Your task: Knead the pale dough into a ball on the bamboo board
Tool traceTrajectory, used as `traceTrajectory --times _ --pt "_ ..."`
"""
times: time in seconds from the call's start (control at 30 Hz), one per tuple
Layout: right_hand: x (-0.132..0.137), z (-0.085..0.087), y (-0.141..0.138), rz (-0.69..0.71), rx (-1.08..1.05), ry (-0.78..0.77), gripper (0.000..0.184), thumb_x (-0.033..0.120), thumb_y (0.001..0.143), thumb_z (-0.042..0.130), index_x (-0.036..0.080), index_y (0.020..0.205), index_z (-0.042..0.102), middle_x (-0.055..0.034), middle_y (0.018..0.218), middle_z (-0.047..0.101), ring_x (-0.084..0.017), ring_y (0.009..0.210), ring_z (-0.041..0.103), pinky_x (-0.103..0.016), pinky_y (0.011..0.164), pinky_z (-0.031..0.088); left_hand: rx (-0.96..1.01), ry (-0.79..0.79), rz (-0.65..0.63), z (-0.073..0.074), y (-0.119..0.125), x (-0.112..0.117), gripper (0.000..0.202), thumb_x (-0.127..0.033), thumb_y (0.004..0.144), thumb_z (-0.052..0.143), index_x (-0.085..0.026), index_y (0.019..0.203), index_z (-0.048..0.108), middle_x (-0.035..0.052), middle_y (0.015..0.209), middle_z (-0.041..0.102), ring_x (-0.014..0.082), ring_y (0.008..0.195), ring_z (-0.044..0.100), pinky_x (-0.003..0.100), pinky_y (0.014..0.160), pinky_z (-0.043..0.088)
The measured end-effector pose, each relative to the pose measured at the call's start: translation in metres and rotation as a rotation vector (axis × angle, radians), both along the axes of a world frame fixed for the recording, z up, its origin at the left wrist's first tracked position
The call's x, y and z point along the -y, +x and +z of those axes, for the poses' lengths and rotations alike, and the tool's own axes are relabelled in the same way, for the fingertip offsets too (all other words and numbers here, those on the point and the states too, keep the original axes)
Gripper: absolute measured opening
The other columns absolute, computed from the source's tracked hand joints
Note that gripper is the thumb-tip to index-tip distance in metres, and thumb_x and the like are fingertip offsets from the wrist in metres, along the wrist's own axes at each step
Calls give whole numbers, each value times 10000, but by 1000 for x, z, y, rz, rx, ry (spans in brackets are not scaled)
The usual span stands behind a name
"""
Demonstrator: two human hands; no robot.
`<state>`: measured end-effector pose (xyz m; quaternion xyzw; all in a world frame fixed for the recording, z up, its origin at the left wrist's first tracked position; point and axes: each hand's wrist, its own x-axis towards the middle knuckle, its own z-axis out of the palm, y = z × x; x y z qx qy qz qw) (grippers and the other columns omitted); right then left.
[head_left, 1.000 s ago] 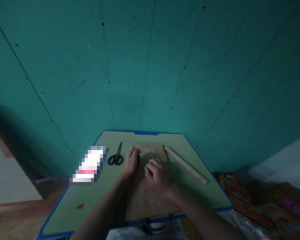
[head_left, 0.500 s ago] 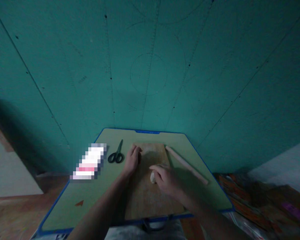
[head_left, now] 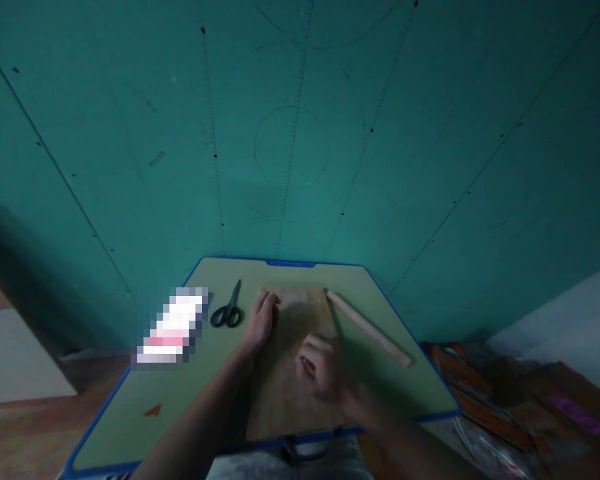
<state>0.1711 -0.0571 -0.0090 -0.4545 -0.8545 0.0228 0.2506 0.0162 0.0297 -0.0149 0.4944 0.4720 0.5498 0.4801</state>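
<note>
A wooden cutting board (head_left: 285, 410) lies lengthwise on a small pale green table. At the board's far left edge rests my left hand (head_left: 263, 319), its fingers curled over onto the wood. My right hand (head_left: 323, 365) is closed, pressed down over the middle-right of the board with its fingers bent. A pale lump that looks like dough was at its fingertips before; the hand now hides it. Right of the board lies a slim wooden rolling pin (head_left: 369, 328), slanting and touched by neither hand.
Black-handled scissors (head_left: 227, 313) lie left of the board. Farther left is a pixelated, phone-shaped object (head_left: 173, 327). A small orange-brown triangle (head_left: 153, 411) lies near the table's front left. The blue-edged table (head_left: 200, 383) stands against a green wall (head_left: 290, 160). Cardboard (head_left: 555, 407) lies at right.
My right hand has curled its fingers over the pale lump, which has gone out of sight. The left hand stays at the board's edge. The whole view has shifted slightly.
</note>
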Motion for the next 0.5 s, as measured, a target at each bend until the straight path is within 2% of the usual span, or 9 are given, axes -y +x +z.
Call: traceTrajectory --times 0.1,0.23,0.3,0.4,0.5 --pt "6 -1 5 -3 -72 -17 186 215 834 494 188 658 547 -28 717 561 -153 705 538 -274 646 358 11 -21 -2 2 0 1 272 -446 818 431 -207 705 496 -70 433 419 104 379 386 210 391 293" --pt "16 -1 9 -29 -9 -26 111 276 820 547 190 761 585 -50 806 598 -197 810 551 -297 713 377 19 -37 -14 2 1 1 278 -453 822 421 -208 713 495 -68 438 430 108 375 393 213 392 295" --pt "16 -5 10 -26 1 14 119 277 820 541 191 747 576 -51 785 599 -198 793 546 -301 709 371 5 -31 -17 3 1 1 281 -447 827 413 -207 705 494 -65 435 433 108 372 393 215 397 294" --pt "3 -12 9 -14 -82 48 225 245 824 499 202 604 486 -17 637 547 -152 639 499 -282 620 326 -9 -18 -19 3 1 1 274 -435 823 420 -205 700 501 -62 442 435 110 381 398 220 405 295" --pt "-26 -11 1 -116 -289 -69 356 303 838 477 213 511 368 20 509 449 -113 506 404 -272 526 251 0 -10 -2 1 1 0 283 -448 818 431 -204 696 505 -61 459 428 112 401 405 222 409 289"
